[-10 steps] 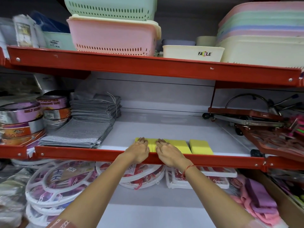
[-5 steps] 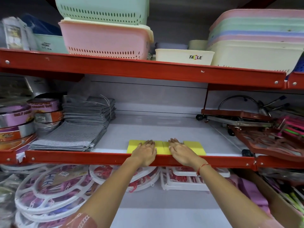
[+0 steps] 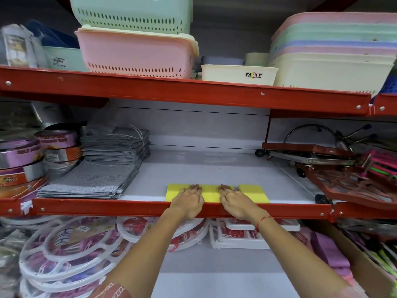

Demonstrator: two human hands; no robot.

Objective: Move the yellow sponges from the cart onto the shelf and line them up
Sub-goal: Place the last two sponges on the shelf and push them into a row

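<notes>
A row of flat yellow sponges (image 3: 210, 193) lies along the front edge of the white middle shelf (image 3: 193, 168), just behind its red rail. My left hand (image 3: 189, 201) lies palm down on the left part of the row, with the leftmost sponge's corner (image 3: 173, 190) showing beside it. Laid flat in the same way, my right hand (image 3: 234, 202) covers the part to the right. The rightmost sponge (image 3: 254, 193) sits just past that hand's fingers, with a thin gap before it. Neither hand grips anything. No cart is in view.
Folded grey cloths (image 3: 96, 179) and tape rolls (image 3: 23, 160) fill the shelf's left side. Red metal trolleys (image 3: 343, 177) crowd its right. Plastic baskets (image 3: 135, 52) sit on the shelf above. White round hangers (image 3: 64, 254) lie below.
My hands have spread a little apart on the sponges. The sponges that stood apart on the right now sit closer in a tighter row.
</notes>
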